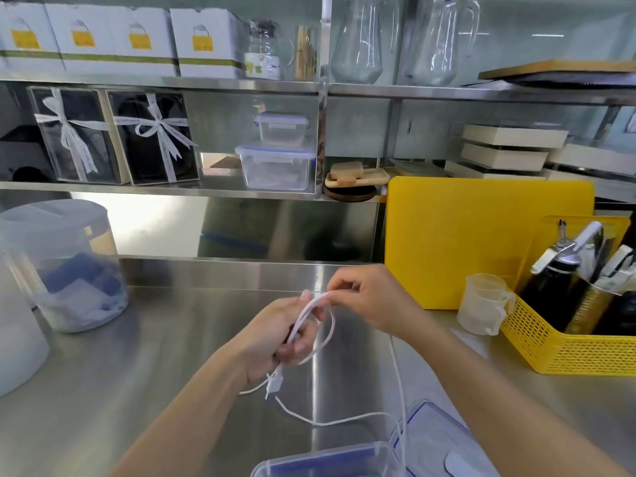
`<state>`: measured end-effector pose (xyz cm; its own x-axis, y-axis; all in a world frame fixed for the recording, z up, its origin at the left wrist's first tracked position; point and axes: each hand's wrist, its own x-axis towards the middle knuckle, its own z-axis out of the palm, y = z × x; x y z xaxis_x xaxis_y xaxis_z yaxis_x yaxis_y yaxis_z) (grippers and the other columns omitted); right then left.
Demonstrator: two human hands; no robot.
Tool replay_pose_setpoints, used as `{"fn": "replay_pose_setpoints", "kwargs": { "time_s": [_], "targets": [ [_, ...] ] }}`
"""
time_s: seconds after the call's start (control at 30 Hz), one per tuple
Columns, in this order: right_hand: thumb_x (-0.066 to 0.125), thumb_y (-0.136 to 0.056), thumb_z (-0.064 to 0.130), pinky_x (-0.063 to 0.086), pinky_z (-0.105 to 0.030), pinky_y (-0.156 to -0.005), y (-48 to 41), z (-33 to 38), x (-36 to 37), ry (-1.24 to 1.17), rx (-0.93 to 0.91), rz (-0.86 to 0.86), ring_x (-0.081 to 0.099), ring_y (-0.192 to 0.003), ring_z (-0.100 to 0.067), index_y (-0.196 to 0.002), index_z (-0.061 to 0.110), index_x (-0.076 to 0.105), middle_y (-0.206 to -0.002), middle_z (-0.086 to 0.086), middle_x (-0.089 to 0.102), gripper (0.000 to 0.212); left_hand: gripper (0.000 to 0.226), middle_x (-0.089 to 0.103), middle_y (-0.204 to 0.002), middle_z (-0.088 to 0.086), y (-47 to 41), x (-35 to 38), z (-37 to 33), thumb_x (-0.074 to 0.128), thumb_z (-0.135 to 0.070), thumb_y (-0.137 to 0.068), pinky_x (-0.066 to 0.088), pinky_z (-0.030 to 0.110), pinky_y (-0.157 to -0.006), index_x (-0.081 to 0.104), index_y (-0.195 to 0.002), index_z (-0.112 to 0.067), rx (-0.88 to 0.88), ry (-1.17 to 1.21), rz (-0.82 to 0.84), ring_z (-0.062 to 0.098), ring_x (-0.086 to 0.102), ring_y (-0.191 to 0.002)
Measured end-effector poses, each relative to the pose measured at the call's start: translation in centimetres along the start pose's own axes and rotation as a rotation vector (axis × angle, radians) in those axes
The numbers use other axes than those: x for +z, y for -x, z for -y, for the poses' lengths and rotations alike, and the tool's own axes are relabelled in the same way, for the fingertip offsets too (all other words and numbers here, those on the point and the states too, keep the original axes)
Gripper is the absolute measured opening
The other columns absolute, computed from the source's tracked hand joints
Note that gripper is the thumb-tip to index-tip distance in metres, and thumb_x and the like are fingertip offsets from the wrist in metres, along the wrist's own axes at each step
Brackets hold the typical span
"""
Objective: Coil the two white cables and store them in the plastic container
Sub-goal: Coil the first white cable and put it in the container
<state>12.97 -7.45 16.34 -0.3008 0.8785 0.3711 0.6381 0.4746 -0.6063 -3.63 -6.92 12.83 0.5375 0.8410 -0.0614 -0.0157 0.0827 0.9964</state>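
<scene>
My left hand (275, 335), fingers curled closed, grips a small bundle of loops of the thin white cable (311, 325) above the bare stainless steel counter (155, 339). My right hand (370, 301), just to the right and slightly farther, pinches the top of the newest loop between thumb and fingertips, guiding it onto the bundle. The cable's white plug end (274, 383) hangs below my left palm (its connector type is too small to read).

Progress: the coiling looks only partly done. A long slack run trails from the bundle across the near counter and over the rim of the clear rectangular plastic container (330, 459) at the near edge, beside what appears to be its transparent lid (444, 442) to the right. Nothing coiled appears stored yet, in my judgement.

Uncertain: I cannot tell whether the trailing strands belong to one cable or two; a second vertical strand runs down near my right wrist. The container is cut off by the frame, so its contents are mostly hidden.
</scene>
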Motion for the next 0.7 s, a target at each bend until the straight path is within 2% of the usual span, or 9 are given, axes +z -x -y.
{"fn": "replay_pose_setpoints", "kwargs": {
  "time_s": [0.1,0.2,0.3,0.4,0.5,0.53,0.6,0.63,0.7],
  "targets": [
    [0.066,-0.083,0.014,0.036,-0.011,-0.045,-0.2,-1.5,-0.5,-0.148,0.156,-0.090,0.050,-0.048,0.000,-0.079,0.014,0.073,-0.055,0.012,0.060,0.008,0.041,0.026,-0.034,-0.005,0.1,-0.9,-0.2,0.034,-0.038,-0.091,0.010,0.021,-0.039,0.055,-0.068,-0.011,-0.016,0.156,0.035,0.007,0.015,-0.031],
    [0.064,-0.084,0.019,0.034,-0.016,-0.036,-0.3,-2.9,-0.3,-0.163,0.280,-0.068,0.043,-0.043,-0.008,-0.083,0.016,0.073,-0.053,0.006,0.056,0.010,0.036,0.025,-0.035,-0.009,0.2,-1.4,-0.2,0.041,-0.037,-0.087,0.011,0.020,-0.038,0.050,-0.061,-0.014,-0.013,0.215,0.075,0.005,0.016,-0.031],
    [0.060,-0.088,0.024,0.032,-0.011,-0.038,-0.3,-3.9,0.8,-0.174,0.312,-0.131,0.043,-0.049,-0.007,-0.089,0.014,0.072,-0.057,0.003,0.053,0.016,0.034,0.022,-0.036,-0.010,0.1,-1.9,-0.7,0.047,-0.034,-0.086,0.013,0.020,-0.034,0.052,-0.057,-0.017,0.097,0.471,0.088,0.005,0.015,-0.030],
    [0.055,-0.090,0.031,0.035,-0.016,-0.046,0.2,-5.1,2.0,-0.198,0.386,-0.115,0.044,-0.048,-0.006,-0.087,0.016,0.071,-0.056,0.001,0.053,0.022,0.038,0.021,-0.035,-0.008,0.0,-3.0,-1.7,0.039,-0.033,-0.090,0.017,0.017,-0.031,0.050,-0.058,-0.016,0.198,0.679,-0.050,0.009,0.006,-0.038],
    [0.048,-0.093,0.037,0.043,-0.025,-0.059,1.1,-5.3,3.5,0.038,0.396,0.086,0.055,-0.061,-0.011,-0.080,0.028,0.064,-0.064,0.004,0.057,0.023,0.042,0.030,-0.036,-0.006,-0.3,-3.6,-1.9,0.033,-0.035,-0.096,0.019,0.016,-0.031,0.048,-0.062,-0.016,0.253,0.758,-0.142,0.006,0.011,-0.034],
    [0.043,-0.096,0.033,0.045,-0.028,-0.064,1.3,-4.9,4.1,0.216,0.316,0.192,0.059,-0.071,-0.015,-0.087,0.030,0.064,-0.075,0.002,0.061,0.023,0.042,0.031,-0.037,-0.007,-0.5,-3.7,-1.8,0.032,-0.036,-0.096,0.022,0.015,-0.031,0.048,-0.063,-0.016,0.257,0.767,-0.152,0.005,0.017,-0.030],
    [0.035,-0.099,0.025,0.047,-0.037,-0.071,1.5,-3.1,5.1,0.555,0.148,0.373,0.061,-0.092,-0.028,-0.112,0.021,0.058,-0.102,-0.006,0.064,0.027,0.040,0.031,-0.040,-0.007,-0.8,-3.8,-1.4,0.031,-0.038,-0.097,0.032,0.015,-0.033,0.045,-0.067,-0.015,0.245,0.716,-0.191,0.004,0.027,-0.030],
    [0.034,-0.099,0.025,0.046,-0.041,-0.072,1.6,-1.8,5.3,0.642,0.084,0.438,0.060,-0.095,-0.033,-0.116,0.015,0.054,-0.108,-0.012,0.063,0.029,0.040,0.031,-0.041,-0.007,-1.0,-3.8,-1.2,0.030,-0.037,-0.098,0.040,0.017,-0.036,0.044,-0.068,-0.015,0.234,0.637,-0.232,0.005,0.027,-0.031],
    [0.037,-0.098,0.026,0.043,-0.042,-0.070,1.7,0.1,5.6,0.680,0.006,0.511,0.059,-0.093,-0.039,-0.112,0.008,0.053,-0.107,-0.020,0.062,0.028,0.042,0.029,-0.042,-0.006,-1.2,-3.5,-0.9,0.029,-0.036,-0.100,0.055,0.028,-0.046,0.042,-0.067,-0.014,0.206,0.400,-0.322,0.006,0.026,-0.033]
  ]
}}
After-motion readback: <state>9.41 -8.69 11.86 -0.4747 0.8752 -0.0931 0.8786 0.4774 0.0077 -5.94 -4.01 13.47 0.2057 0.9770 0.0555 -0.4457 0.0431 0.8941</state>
